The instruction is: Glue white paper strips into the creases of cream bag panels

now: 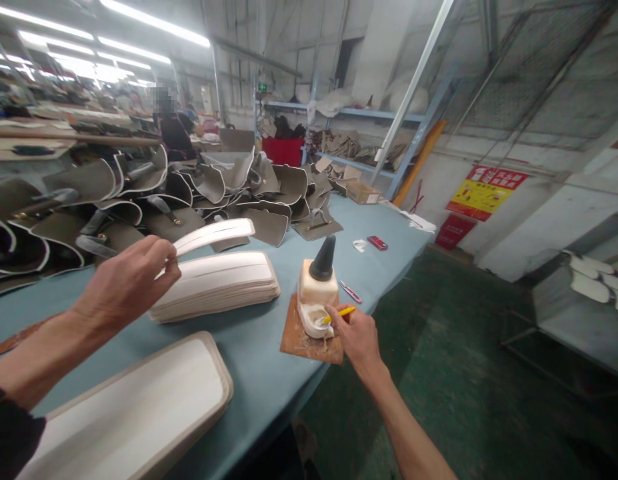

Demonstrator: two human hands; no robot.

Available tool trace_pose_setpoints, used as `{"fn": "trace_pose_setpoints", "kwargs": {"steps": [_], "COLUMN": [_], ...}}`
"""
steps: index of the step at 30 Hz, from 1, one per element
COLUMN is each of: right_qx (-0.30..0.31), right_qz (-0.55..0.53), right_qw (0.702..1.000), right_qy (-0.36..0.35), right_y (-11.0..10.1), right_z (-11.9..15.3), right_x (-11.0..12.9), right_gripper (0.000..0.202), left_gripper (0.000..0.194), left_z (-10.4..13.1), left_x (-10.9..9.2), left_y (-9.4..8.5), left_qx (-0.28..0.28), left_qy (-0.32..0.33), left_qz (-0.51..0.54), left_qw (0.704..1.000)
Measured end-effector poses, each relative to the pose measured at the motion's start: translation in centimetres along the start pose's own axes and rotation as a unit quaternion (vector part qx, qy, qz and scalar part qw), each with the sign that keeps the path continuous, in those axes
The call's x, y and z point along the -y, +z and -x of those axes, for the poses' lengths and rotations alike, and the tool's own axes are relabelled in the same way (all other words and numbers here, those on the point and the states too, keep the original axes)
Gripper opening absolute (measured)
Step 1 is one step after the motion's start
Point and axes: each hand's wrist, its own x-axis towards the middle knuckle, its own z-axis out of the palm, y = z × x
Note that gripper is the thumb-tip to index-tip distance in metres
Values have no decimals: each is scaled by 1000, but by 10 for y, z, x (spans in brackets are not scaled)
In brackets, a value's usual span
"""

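Your left hand (pixel 126 277) pinches one white strip (pixel 213 235) by its near end, thumb and fingers pressed together on it, so the strip hangs in the air above the stack of white strips (pixel 219 287) on the blue table (pixel 269 360). At about three o'clock from that stack, your right hand (pixel 356 333) pinches a yellow stick (pixel 341 312) between thumb and fingertips, its tip dipped in the white glue pot (pixel 313 319) that sits on a brown board (pixel 301 343) near the table edge. A glue bottle with a dark cone cap (pixel 321 273) stands just behind the pot, at twelve o'clock from it.

The strip is held only at one end and could sag or slip if your grip loosens. Glue may drip from the stick onto the table or the stack when you lift it across. The board lies close to the edge, so a push from your wrist could tip the pot off.

At seven o'clock from the stack a large padded panel (pixel 139 407) rests flat. Grey bag pieces (pixel 139 193) pile up at eleven o'clock, and another person (pixel 173 130) works beyond them.
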Motion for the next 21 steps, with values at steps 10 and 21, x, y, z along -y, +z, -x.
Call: {"fn": "trace_pose_setpoints", "kwargs": {"steps": [10,21], "right_qx": [41,91], "right_qz": [192,133], "right_qw": [980,987], "right_qy": [-25,-17], "right_y": [6,-14], "right_z": [-37,-4], "right_x": [44,21], "right_gripper": [51,60], "left_gripper": [14,21], "left_z": [20,58], "left_x": [23,40], "left_y": [-27,-41], "left_qx": [-48,-72], "left_qy": [-23,51], "left_qz": [50,30], "left_qw": [997,996]}}
